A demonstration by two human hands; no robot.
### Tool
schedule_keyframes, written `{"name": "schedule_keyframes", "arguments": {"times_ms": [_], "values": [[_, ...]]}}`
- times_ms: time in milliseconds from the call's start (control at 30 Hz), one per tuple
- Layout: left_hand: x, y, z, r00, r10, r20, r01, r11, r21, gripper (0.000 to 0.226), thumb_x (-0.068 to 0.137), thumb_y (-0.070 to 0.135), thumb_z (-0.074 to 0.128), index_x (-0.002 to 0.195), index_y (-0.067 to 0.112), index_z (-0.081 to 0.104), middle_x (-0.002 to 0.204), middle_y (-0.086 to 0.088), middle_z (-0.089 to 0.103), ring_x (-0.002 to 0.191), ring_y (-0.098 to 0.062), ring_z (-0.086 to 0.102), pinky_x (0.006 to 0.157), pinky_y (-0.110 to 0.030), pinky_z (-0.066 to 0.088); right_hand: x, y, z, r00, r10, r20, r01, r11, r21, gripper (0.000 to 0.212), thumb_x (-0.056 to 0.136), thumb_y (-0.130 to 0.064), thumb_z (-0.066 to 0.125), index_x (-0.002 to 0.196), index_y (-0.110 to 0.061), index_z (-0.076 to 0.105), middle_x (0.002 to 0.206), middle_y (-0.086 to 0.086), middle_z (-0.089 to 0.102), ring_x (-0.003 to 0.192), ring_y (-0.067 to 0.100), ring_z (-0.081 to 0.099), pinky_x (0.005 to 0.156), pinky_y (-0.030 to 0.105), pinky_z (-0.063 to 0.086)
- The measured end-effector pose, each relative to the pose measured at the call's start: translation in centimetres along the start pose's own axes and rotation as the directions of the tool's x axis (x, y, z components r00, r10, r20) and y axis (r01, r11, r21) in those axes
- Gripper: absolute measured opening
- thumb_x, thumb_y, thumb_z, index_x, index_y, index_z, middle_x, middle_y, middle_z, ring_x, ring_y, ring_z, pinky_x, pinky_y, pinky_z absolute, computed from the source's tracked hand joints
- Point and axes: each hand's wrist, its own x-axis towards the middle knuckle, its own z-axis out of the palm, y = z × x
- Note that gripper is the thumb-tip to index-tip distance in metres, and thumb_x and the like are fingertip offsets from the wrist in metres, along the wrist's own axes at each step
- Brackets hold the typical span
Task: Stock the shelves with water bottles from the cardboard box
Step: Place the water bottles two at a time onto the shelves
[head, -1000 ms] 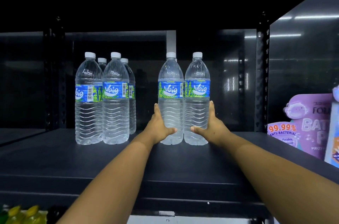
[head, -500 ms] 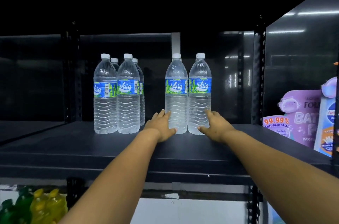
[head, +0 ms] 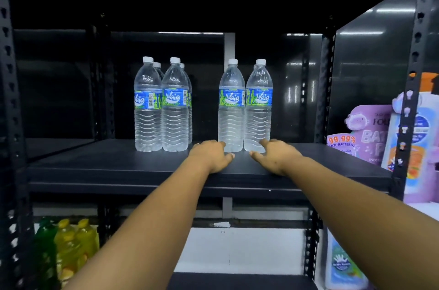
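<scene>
Two clear water bottles with blue-green labels and white caps stand side by side on the black shelf (head: 118, 166): the left one of the pair (head: 231, 109) and the right one (head: 258, 109). My left hand (head: 211, 155) lies just in front of the left bottle's base, fingers relaxed, holding nothing. My right hand (head: 276, 155) lies in front of the right bottle's base, its fingers spread, also empty. Further left stands a group of several bottles (head: 162, 109). The cardboard box is not in view.
Purple and blue hand-soap packs (head: 370, 133) stand on the neighbouring shelf to the right, behind a perforated upright (head: 411, 90). Yellow and green bottles (head: 69, 244) sit on the lower shelf at left. A gap lies between the two bottle groups.
Both hands have let go of the two bottles and drawn back toward me along the shelf. The view has pulled back and lowered, showing more of the rack.
</scene>
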Motion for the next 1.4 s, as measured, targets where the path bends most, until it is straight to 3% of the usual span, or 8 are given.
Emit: {"name": "schedule_keyframes", "arguments": {"times_ms": [500, 733, 900, 1067, 1400], "values": [[-10.1, 3.1, -1.0, 1.000, -0.023, 0.012, 0.024, 0.995, -0.098, 0.063, 0.100, 0.051, 0.040, 0.152, 0.017, 0.029, 0.154, -0.012, 0.036, 0.141, -0.030, 0.034, 0.111, -0.044, 0.034, -8.8, -0.3, -0.9, 0.999, -0.035, 0.001, 0.035, 0.999, 0.017, 0.067, 0.096, -0.061, 0.036, 0.148, -0.018, 0.034, 0.149, 0.011, 0.040, 0.134, 0.031, 0.041, 0.104, 0.045, 0.040], [-16.4, 5.5, 1.6, 0.997, -0.056, 0.050, 0.065, 0.981, -0.182, 0.061, 0.100, 0.048, 0.041, 0.151, 0.016, 0.031, 0.153, -0.010, 0.038, 0.139, -0.029, 0.037, 0.110, -0.044, 0.036, -15.3, 0.5, 2.0, 0.996, -0.070, 0.061, 0.066, 0.996, 0.059, 0.069, 0.097, -0.059, 0.037, 0.150, -0.016, 0.031, 0.151, 0.013, 0.037, 0.134, 0.033, 0.040, 0.106, 0.046, 0.039], [-21.0, 6.2, 6.4, 0.993, -0.074, 0.093, 0.094, 0.968, -0.234, 0.058, 0.100, 0.047, 0.043, 0.148, 0.014, 0.036, 0.149, -0.011, 0.043, 0.133, -0.031, 0.043, 0.105, -0.043, 0.041, -19.8, 0.8, 7.1, 0.987, -0.065, 0.144, 0.050, 0.993, 0.104, 0.069, 0.097, -0.058, 0.036, 0.151, -0.015, 0.030, 0.151, 0.014, 0.037, 0.131, 0.035, 0.043, 0.102, 0.045, 0.042], [-25.5, 5.4, 14.0, 0.972, -0.098, 0.212, 0.156, 0.948, -0.278, 0.061, 0.100, 0.047, 0.043, 0.151, 0.017, 0.031, 0.155, -0.007, 0.037, 0.140, -0.028, 0.036, 0.112, -0.042, 0.034, -23.8, 0.6, 14.7, 0.952, -0.068, 0.299, 0.029, 0.991, 0.133, 0.069, 0.098, -0.059, 0.035, 0.151, -0.015, 0.029, 0.153, 0.013, 0.035, 0.135, 0.033, 0.039, 0.103, 0.044, 0.039], [-36.3, 1.6, 31.4, 0.835, -0.142, 0.532, 0.336, 0.897, -0.288, 0.066, 0.100, 0.046, 0.045, 0.153, 0.012, 0.026, 0.155, -0.014, 0.034, 0.141, -0.030, 0.033, 0.113, -0.041, 0.033, -31.8, -1.7, 33.3, 0.801, -0.081, 0.593, -0.037, 0.982, 0.185, 0.071, 0.098, -0.058, 0.038, 0.152, -0.015, 0.026, 0.154, 0.015, 0.032, 0.138, 0.034, 0.035, 0.110, 0.047, 0.036]]}}
